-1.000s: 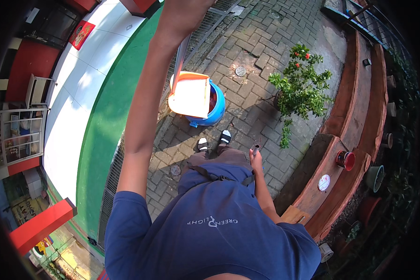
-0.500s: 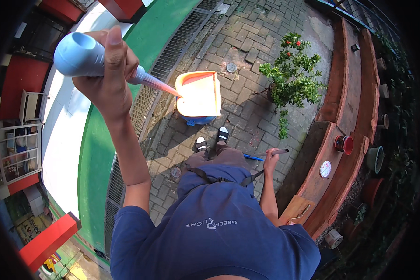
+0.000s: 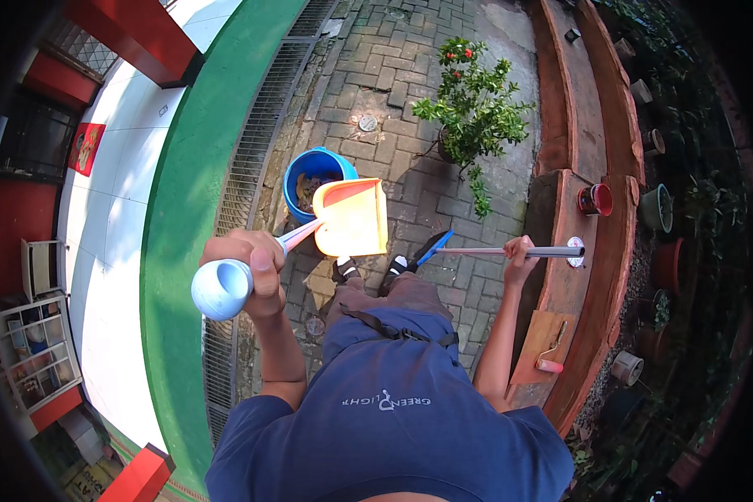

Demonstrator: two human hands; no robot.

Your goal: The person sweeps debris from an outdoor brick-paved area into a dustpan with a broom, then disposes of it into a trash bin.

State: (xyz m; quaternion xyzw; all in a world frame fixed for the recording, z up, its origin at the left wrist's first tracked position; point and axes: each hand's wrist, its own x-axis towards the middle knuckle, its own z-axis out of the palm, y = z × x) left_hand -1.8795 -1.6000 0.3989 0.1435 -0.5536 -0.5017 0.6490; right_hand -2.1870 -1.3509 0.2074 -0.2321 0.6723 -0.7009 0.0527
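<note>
My left hand (image 3: 259, 261) is wrapped round the light blue handle of a long-handled dustpan, near its rounded top end. The orange pan (image 3: 353, 219) hangs in front of my feet, overlapping the near right edge of a blue bucket (image 3: 290, 186) in this view. Leaves or similar debris lie inside the bucket. Out to the right, my right hand (image 3: 519, 254) grips the thin grey stick (image 3: 477, 251) of a broom. Its blue head (image 3: 431, 248) is beside my right foot.
A potted shrub (image 3: 477, 113) with red flowers stands ahead on the brick paving. Along the right runs a terracotta-coloured ledge (image 3: 552, 226) bearing a red paint can (image 3: 595, 200), a white lid (image 3: 575, 249) and a paint roller (image 3: 550, 366). A metal drain grate (image 3: 251, 159) borders the green strip on the left.
The dustpan has come off the bucket toward me, and my left hand is lower and further right. The bucket's mouth now shows. My right hand has moved right, with the broom stretched sideways.
</note>
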